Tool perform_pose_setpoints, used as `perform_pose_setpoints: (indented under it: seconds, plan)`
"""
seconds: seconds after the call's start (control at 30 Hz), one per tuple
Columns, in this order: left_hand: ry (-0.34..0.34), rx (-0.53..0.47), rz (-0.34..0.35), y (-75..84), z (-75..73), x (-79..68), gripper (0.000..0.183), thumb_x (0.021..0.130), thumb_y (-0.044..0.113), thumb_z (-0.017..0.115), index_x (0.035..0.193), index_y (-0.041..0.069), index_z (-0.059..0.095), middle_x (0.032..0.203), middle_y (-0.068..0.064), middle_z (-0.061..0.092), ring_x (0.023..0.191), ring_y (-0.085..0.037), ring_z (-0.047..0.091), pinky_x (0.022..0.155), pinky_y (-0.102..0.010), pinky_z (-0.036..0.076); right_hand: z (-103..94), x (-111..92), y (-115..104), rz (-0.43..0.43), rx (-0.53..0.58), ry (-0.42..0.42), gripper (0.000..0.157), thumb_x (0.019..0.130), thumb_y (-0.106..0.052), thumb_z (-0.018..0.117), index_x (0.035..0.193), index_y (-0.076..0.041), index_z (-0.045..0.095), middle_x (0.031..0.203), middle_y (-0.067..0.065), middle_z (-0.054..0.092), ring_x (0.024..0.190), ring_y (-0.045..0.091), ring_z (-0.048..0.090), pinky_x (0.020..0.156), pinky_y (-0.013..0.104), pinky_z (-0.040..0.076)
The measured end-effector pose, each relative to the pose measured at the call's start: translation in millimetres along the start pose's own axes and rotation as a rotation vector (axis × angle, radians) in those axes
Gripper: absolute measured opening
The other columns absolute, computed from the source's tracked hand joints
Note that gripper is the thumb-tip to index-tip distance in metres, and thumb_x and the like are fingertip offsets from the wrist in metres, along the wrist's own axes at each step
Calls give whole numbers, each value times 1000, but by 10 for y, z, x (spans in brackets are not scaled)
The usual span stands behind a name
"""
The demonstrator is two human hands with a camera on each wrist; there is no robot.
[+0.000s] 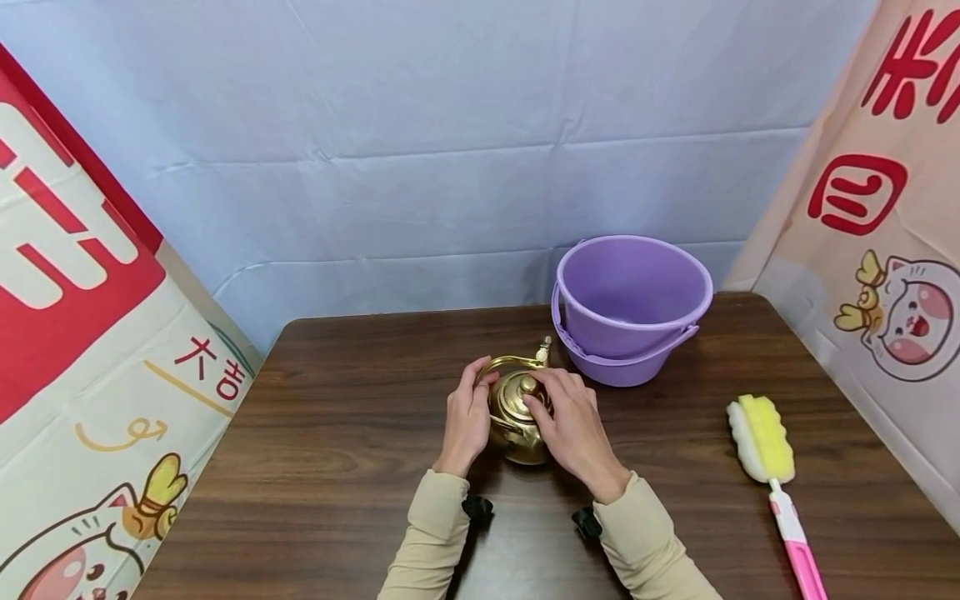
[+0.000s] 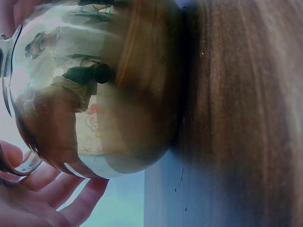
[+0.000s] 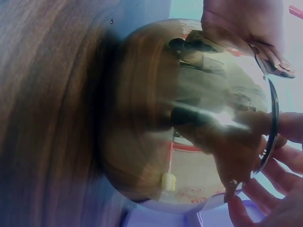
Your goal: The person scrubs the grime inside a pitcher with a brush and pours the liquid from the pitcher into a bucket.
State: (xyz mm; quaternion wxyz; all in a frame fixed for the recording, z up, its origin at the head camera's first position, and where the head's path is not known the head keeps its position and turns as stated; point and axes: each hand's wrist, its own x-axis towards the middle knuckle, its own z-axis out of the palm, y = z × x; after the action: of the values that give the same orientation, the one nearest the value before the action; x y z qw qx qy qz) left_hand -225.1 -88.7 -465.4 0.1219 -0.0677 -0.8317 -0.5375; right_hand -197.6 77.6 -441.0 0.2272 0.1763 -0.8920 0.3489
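A shiny brass teapot (image 1: 521, 446) stands upright on the wooden table, its spout (image 1: 545, 348) pointing to the back right. My left hand (image 1: 468, 417) holds its left side, thumb and fingers about the end of the arched handle (image 1: 504, 362). From the right, my right hand (image 1: 573, 417) grips the lid (image 1: 516, 398), thumb beside the round knob (image 1: 528, 384) and fingers along the far edge. In the left wrist view, fingers (image 2: 78, 201) lie along the pot's polished body. The right wrist view has fingers (image 3: 279, 175) spread at the lid's rim.
A purple bucket (image 1: 630, 325) with its handle hanging down stands behind my right hand. To the right lies a sponge brush (image 1: 765, 442) with a pink and white handle. The wooden table (image 1: 352, 450) meets a pale cloth backdrop; printed cloths hang on both sides.
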Motion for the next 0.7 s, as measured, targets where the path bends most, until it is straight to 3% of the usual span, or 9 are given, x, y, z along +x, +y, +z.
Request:
perform_pose_setpoints:
  seconds: [0.3,0.7]
  plan:
    - [-2,0,-4,-1,-5,-4,37,104,17,34,137,22,50,118,-6,70,116,-16,62,97,-38,47,-6,3,2,-6,-4,12,32,91,-20,66,120,-7,63,118,8,64,107,27,55,87,45,38]
    - [0,-9,-3,8,-2,-4,37,104,16,35,137,17,51,118,-10,70,116,-18,63,99,-40,46,-36,7,1,-10,9,37,31,90,-19,68,117,-6,64,115,8,64,104,27,55,85,44,38]
